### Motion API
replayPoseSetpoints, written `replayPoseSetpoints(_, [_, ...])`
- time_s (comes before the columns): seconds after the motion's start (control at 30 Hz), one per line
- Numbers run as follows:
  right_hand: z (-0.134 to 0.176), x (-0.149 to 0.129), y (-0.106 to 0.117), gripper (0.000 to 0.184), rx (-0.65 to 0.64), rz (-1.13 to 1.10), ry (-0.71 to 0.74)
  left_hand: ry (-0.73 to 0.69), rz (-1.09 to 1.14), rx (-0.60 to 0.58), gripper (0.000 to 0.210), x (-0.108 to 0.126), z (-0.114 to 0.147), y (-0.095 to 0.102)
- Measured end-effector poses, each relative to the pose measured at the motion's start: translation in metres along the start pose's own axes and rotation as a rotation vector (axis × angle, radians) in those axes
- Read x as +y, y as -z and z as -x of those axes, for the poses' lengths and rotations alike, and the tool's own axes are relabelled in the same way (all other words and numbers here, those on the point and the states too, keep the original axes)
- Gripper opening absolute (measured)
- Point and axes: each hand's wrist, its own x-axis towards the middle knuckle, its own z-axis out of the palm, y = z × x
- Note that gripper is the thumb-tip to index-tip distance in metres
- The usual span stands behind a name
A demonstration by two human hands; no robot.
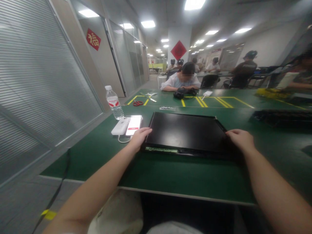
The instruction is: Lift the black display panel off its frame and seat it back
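A black flat display panel lies in front of me, with a strip of green circuit board along its near left edge. My left hand grips the panel's left edge between thumb and fingers. At the opposite side, my right hand pinches the right edge. The undersides of both grips are hidden, and I cannot tell whether the panel's near edge touches the table. Just beyond my left hand lie a lit phone and a white power bank with a white cable.
A water bottle stands at the left edge of the green table. Red-handled scissors and small strips lie farther back. Dark parts are at the right. Across the table, a person leans over a black object.
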Motion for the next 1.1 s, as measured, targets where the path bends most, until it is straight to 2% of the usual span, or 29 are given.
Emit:
replayPoseSetpoints(0.13, [-0.002, 0.002, -0.001, 0.017, 0.016, -0.005, 0.014, 0.017, -0.055, -0.013, 0.054, -0.004, 0.001, 0.003])
replayPoseSetpoints(0.37, [-0.002, 0.004, -0.002, 0.017, 0.020, -0.021, 0.035, 0.014, -0.119, -0.035, 0.058, -0.004, 0.001, 0.005])
replayPoseSetpoints(0.57, [0.004, -0.004, 0.001, 0.018, 0.000, 0.043, 0.014, 0.006, -0.232, -0.102, 0.049, -0.003, 0.002, 0.007])
replayPoseSetpoints(0.7, [0.007, -0.007, 0.003, 0.021, -0.008, 0.048, 0.012, -0.011, -0.286, -0.106, 0.043, -0.001, 0.003, 0.007])
replayPoseSetpoints(0.87, [0.003, -0.001, -0.001, 0.015, 0.024, -0.002, 0.027, -0.005, -0.275, -0.078, 0.042, -0.001, 0.003, 0.006])
replayPoseSetpoints(1.1, [0.000, 0.002, -0.002, 0.017, 0.026, 0.005, 0.026, -0.024, -0.257, -0.101, 0.032, 0.005, 0.007, 0.002])
